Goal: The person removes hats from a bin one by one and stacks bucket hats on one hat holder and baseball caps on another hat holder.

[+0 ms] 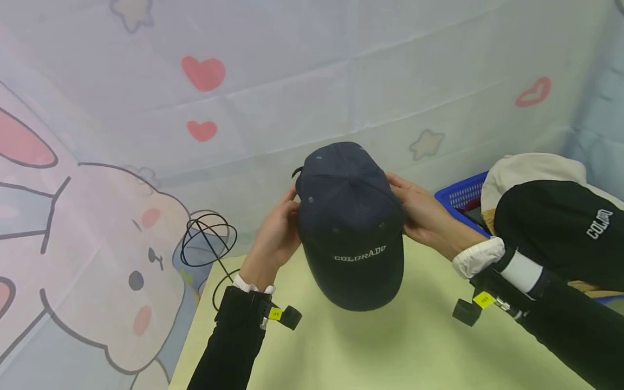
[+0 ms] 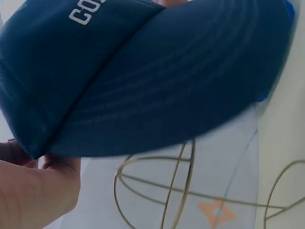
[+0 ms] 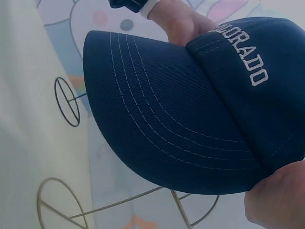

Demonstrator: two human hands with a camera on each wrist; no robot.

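Left hand (image 1: 275, 233) and right hand (image 1: 424, 214) curled on opposite sides of navy cap (image 1: 351, 227), holding it above table (image 1: 380, 346)

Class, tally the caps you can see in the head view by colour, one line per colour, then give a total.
Navy cap, held between the left hand and the right hand: 1
Black cap, by the blue basket: 1
Cream cap, behind the black one: 1
Total: 3

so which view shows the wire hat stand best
Head view: the black wire stand shows beside the table's edge, left of the left hand. The wrist views catch only partial wire loops under the navy cap.
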